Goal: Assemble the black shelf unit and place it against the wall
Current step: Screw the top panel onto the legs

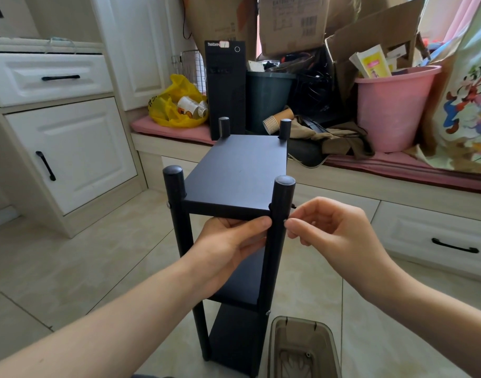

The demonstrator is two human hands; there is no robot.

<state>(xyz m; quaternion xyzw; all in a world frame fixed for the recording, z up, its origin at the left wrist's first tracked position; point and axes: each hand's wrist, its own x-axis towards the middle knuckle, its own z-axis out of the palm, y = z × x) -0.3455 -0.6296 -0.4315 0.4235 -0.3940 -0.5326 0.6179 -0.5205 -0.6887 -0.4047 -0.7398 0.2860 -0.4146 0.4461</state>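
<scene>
Tiles (70,255) of glossy beige cover the floor, and the black shelf unit (239,170) stands upright on them right in front of the person, short of the window bench and not against any wall. White cabinets (70,148) with black handles line the left side. The bench carries a pink cushion (397,165) crowded with a black ThinkCentre computer tower (225,88), a yellow plastic bag (176,105) holding used paper cups, a dark green bin (266,99), a stack of paper cups (277,121), a pink bucket (392,110) stuffed with booklets, and cardboard boxes (293,23) behind. A cartoon-printed bag (468,105) leans at the far right.

The left hand (228,249) grips the unit just under the front edge of the top board, thumb along the edge, beside the near right post. The right hand (329,227) has its fingers curled, thumb and forefinger pinching a small metallic fastener (285,221) at the outer side of that post.

The left hand's fingers under the board are hidden. The fastener is too small to tell its kind. The unit's feet on the near side run off the bottom edge, as does a translucent brown plastic container (302,350) on the floor just beside it; what lies in it is blurred.
</scene>
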